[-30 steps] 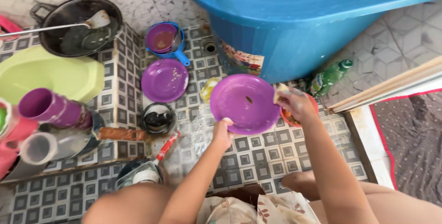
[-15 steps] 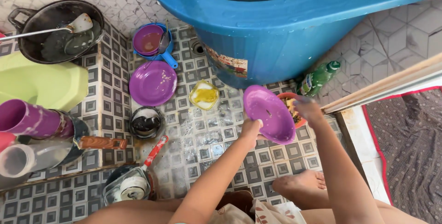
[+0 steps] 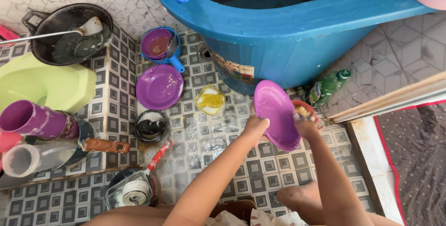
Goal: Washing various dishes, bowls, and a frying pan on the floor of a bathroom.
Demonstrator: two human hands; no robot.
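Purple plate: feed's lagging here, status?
Left hand grips tilted purple plate. Right hand at its rim, over orange bowl. Nothing blocking.

Both forearms bare, no sleeves, no rings or wrist wear visible. Bare foot (image 3: 302,196) at 5 o'clock. Cream floral-print cloth (image 3: 260,217) at 6 o'clock, over lap.

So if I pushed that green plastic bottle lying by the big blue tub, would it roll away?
Probably yes: the green plastic bottle lies on its side and looks round, so a sideways push would likely roll it. It seems light, being thin plastic. The blue tub beside it and the wet tiled floor might stop it or let it slide.
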